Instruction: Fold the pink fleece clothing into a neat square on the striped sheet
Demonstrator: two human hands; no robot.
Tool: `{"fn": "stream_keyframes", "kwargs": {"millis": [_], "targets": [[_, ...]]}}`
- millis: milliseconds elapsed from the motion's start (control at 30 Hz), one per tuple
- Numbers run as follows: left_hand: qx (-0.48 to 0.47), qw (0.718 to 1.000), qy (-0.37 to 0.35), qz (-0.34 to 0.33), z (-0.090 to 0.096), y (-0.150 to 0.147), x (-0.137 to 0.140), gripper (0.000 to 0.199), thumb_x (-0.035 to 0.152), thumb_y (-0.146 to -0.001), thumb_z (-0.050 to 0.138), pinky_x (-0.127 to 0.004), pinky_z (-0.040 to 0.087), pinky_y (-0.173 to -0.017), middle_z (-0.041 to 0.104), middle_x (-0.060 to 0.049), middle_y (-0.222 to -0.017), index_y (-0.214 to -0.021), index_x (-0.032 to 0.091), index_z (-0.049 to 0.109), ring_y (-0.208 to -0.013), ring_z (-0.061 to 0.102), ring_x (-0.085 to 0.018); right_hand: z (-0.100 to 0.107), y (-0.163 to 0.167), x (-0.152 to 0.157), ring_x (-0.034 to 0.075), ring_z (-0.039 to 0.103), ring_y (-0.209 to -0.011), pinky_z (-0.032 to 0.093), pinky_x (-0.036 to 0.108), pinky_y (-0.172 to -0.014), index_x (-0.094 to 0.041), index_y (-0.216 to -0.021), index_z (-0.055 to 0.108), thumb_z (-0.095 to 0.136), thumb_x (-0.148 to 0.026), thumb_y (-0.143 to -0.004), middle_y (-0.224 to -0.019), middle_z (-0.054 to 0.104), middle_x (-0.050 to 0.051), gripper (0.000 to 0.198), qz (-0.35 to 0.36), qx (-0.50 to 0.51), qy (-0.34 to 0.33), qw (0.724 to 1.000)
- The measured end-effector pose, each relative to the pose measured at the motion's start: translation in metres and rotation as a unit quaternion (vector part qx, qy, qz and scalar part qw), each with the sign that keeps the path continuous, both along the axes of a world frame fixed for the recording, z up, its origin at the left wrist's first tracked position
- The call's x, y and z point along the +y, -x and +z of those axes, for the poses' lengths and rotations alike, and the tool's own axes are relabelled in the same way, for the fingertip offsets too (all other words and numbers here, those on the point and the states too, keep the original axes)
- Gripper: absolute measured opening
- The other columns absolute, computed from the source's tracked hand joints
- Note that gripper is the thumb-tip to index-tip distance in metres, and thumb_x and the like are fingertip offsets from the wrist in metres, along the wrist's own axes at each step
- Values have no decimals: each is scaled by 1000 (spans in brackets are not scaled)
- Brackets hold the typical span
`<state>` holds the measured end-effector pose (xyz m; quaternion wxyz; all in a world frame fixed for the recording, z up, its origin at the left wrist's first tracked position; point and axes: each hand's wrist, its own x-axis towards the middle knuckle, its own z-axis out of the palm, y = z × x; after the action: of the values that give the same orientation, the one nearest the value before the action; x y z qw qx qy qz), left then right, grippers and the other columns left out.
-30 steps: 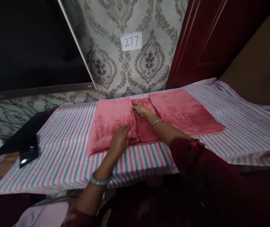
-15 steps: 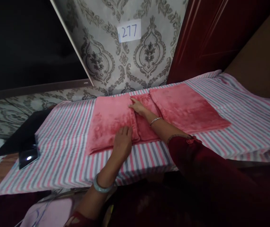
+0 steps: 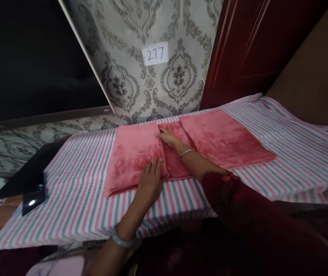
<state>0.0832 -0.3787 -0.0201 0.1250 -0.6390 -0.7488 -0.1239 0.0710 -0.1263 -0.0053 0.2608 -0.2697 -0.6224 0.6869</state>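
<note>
A pink plush cloth (image 3: 229, 140) lies flat, with its left panel (image 3: 133, 153) and its right part folded inward. Between the two folds a strip of darker pink pile (image 3: 179, 165) shows. My left hand (image 3: 150, 182) rests on the near right corner of the left panel, its fingers extended. Farther back, my right hand (image 3: 168, 138) touches the same panel's inner edge near its far end, with thumb and forefinger apart; its other fingers are partly hidden.
A striped sheet (image 3: 77, 184) covers the table under the cloth. A dark shiny phone-like object (image 3: 34, 197) lies at the left. Behind stand a large black screen (image 3: 37, 57), a patterned wall with a "277" paper (image 3: 155, 53), and a dark red door (image 3: 238, 50).
The view has tilted up slightly, so everything sits lower in the picture. My left hand's fingers have spread a little on the panel; my right hand stays by the inner edge.
</note>
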Motion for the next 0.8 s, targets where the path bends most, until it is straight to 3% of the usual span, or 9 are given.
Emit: {"fn": "stream_keyframes", "kwargs": {"millis": [167,333,400,467,567,700,767,800], "targets": [[-7,998,-63,-10,-7,9,2,58,23,-91,54,-49,47,-107,58,-19,-143,-147,11,44,-130,55,-33,2,4,-2,27,70,-97,54,51,-95,-18,-128,63,69,-17,-77,-111,73,11,51,-2,14,-18,1000],[-33,998,-57,-13,-3,13,6,57,5,-80,48,-50,47,-106,61,-22,-139,-137,8,54,-126,58,-34,4,3,-7,25,69,-96,53,50,-96,-16,-125,63,64,-11,-77,-109,74,11,49,-8,20,-27,999],[-94,994,-58,-15,5,14,7,52,6,-79,48,-50,48,-103,65,-21,-131,-130,9,59,-121,61,-33,4,0,-10,20,68,-95,52,43,-97,-13,-127,60,58,-8,-79,-110,73,10,49,-13,20,-27,999],[-202,977,-75,-2,15,21,8,35,13,-82,50,-46,51,-95,72,-15,-111,-113,13,66,-104,65,-30,2,-4,-12,16,67,-96,51,37,-99,-11,-130,58,54,-7,-81,-112,72,8,50,-17,21,-29,999],[-407,902,-142,34,29,39,9,15,27,-83,58,-38,54,-83,71,-4,-81,-89,18,68,-83,65,-23,-4,-18,-18,14,66,-94,52,34,-96,-11,-138,52,53,-11,-85,-110,71,6,53,-26,11,-38,999],[-615,752,-234,19,43,54,12,23,34,-75,69,-34,53,-86,74,-3,-84,-91,17,70,-87,68,-22,-15,-55,-38,18,67,-90,54,39,-92,-11,-139,53,56,-17,-87,-101,71,6,53,-20,-4,-68,997],[-676,686,-269,1,47,55,14,28,34,-71,72,-35,54,-87,75,-4,-85,-93,16,70,-87,69,-22,-20,-79,-53,20,66,-99,51,40,-98,-13,-132,61,60,-22,-87,-108,71,9,46,1,0,-132,991],[-694,662,-283,-6,49,54,15,29,34,-69,74,-36,55,-88,75,-4,-85,-92,16,70,-87,70,-23,-23,-91,-61,22,65,-106,49,41,-100,-15,-129,63,63,-27,-87,-115,70,10,44,21,-1,-200,979]]}}
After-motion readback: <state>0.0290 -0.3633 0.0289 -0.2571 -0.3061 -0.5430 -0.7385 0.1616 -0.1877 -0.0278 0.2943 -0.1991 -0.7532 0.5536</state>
